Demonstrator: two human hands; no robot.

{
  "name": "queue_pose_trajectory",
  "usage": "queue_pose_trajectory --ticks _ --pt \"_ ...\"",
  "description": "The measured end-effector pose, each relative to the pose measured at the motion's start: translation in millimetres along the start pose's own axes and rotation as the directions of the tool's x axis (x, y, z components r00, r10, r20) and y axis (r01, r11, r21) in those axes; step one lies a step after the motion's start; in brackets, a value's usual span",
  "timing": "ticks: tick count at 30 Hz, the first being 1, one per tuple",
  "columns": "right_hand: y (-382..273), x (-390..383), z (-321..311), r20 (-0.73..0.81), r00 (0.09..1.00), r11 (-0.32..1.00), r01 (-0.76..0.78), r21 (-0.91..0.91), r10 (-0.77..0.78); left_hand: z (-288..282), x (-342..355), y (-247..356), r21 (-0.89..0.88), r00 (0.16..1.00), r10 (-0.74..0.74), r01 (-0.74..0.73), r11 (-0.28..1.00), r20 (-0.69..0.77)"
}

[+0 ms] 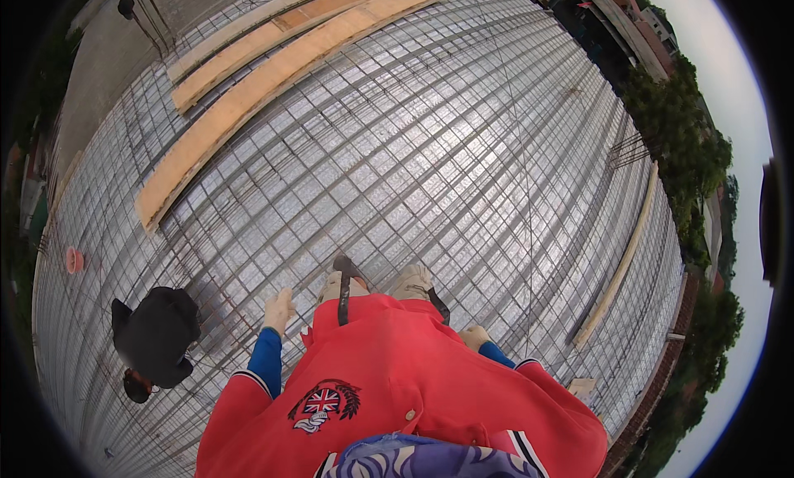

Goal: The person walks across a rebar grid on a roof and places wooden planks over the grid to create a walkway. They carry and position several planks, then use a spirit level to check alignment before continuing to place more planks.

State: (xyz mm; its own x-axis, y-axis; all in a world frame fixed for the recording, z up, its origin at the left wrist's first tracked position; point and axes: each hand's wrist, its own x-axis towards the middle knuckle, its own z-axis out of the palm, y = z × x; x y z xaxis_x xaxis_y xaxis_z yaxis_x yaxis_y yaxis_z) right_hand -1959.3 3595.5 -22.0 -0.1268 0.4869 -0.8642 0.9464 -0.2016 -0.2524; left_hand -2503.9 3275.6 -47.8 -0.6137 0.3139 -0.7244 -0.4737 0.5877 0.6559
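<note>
My left hand [279, 310], in a pale glove with a blue sleeve above it, hangs beside my left thigh. Its fingers point forward, slightly apart, and nothing shows in them. On the other side, my right hand [475, 337] is low beside my hip, also pale-gloved; the red shirt hides part of it and its fingers cannot be made out. Both hands are above a grid of steel reinforcing bars [397, 198] laid over shiny ribbed metal decking [463, 139]. My dark shoe [347, 267] is on the grid below.
A person in dark clothes [157, 337] bends over the grid at left. Long wooden planks [273, 81] lie across the bars ahead. A pink object [74, 260] lies far left. Upright bars [149, 23] stand at the back left. A long pole [620, 267] lies near the right edge, with trees [678, 122] beyond.
</note>
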Motion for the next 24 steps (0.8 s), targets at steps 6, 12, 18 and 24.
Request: queue_pose_trajectory --ticks 6,12,18,24 --pt "-121 53 -60 -0.020 0.980 0.966 0.192 -0.175 -0.198 -5 86 279 -0.133 0.945 0.303 -0.318 0.939 -0.126" --pt "-301 138 -166 0.104 0.966 0.949 0.252 -0.190 -0.236 27 160 233 -0.168 0.946 0.101 -0.159 0.973 -0.307" --pt "-442 281 -291 0.168 0.965 0.978 0.190 0.090 -0.203 121 92 14 -0.401 0.718 -0.693 0.617 0.677 -0.065" --pt "-626 381 -407 0.102 0.965 0.970 0.245 -0.003 -0.243 258 46 144 -0.239 0.760 -0.645 0.612 0.754 -0.086"
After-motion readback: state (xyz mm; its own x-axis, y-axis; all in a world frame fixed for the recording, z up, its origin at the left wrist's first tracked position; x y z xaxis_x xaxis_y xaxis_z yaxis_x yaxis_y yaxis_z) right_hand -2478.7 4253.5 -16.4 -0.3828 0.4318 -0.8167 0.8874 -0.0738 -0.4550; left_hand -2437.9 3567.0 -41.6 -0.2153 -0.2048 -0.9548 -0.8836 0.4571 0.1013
